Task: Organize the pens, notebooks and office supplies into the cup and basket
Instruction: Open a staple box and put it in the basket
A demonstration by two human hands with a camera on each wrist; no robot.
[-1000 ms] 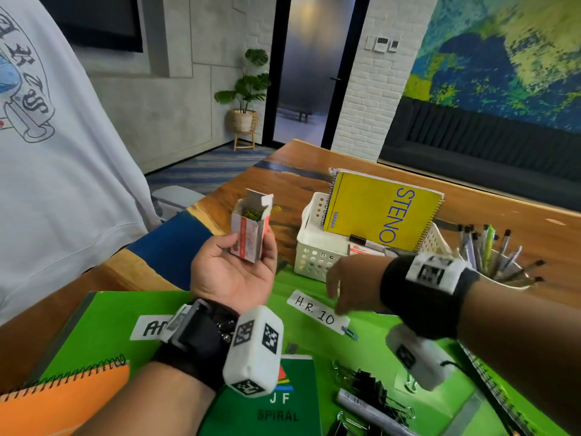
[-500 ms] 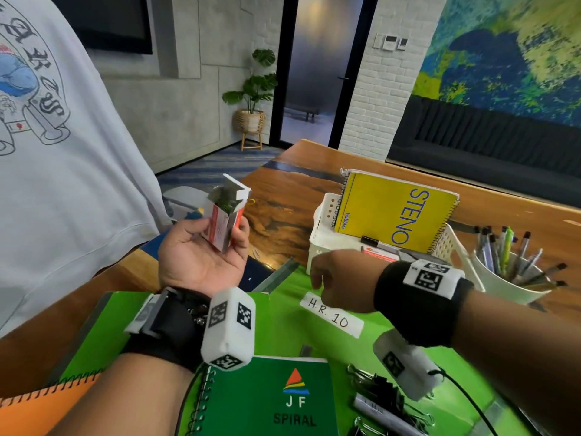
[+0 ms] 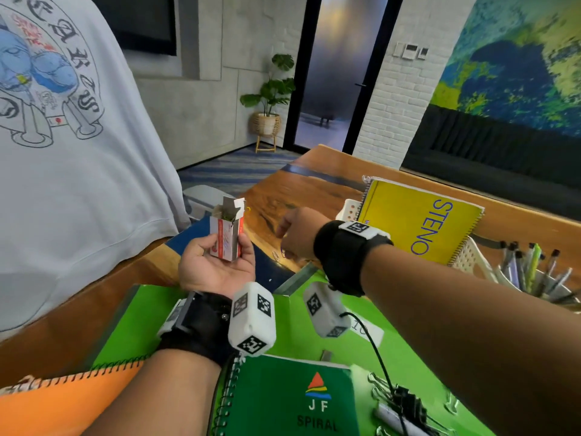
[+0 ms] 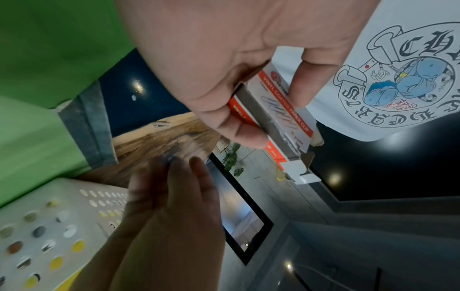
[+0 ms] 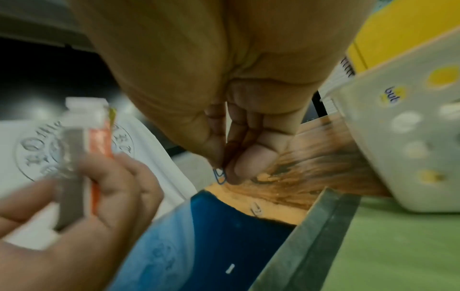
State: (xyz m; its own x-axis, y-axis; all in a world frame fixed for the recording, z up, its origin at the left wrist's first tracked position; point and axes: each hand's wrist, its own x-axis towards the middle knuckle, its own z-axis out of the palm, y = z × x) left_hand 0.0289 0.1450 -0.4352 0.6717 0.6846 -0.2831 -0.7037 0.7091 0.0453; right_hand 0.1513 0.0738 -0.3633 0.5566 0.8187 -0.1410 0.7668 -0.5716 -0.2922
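Observation:
My left hand (image 3: pixel 220 262) grips a small red and white paper clip box (image 3: pixel 227 234) upright, flap open, over the table's left edge; the box (image 4: pixel 276 116) sits between thumb and fingers. My right hand (image 3: pixel 298 234) hovers just right of it and pinches a blue paper clip (image 5: pixel 220 176) at the fingertips (image 5: pixel 251 163). A white perforated basket (image 3: pixel 349 210) at mid right holds a yellow STENO notebook (image 3: pixel 418 221). A white cup (image 3: pixel 562 294) at the far right holds several pens (image 3: pixel 534 265).
A green folder (image 3: pixel 314 335) lies under my arms, with a green JF spiral notebook (image 3: pixel 298 398), an orange notebook (image 3: pixel 63 401) and black binder clips (image 3: pixel 408 404) on it. A loose paper clip (image 5: pixel 256 209) lies on the wood. A person in a white shirt (image 3: pixel 63 152) stands at left.
My right hand rose from the green folder and moved left toward the box, now pinching a blue clip. The left hand shifted left with the box, then back toward the middle.

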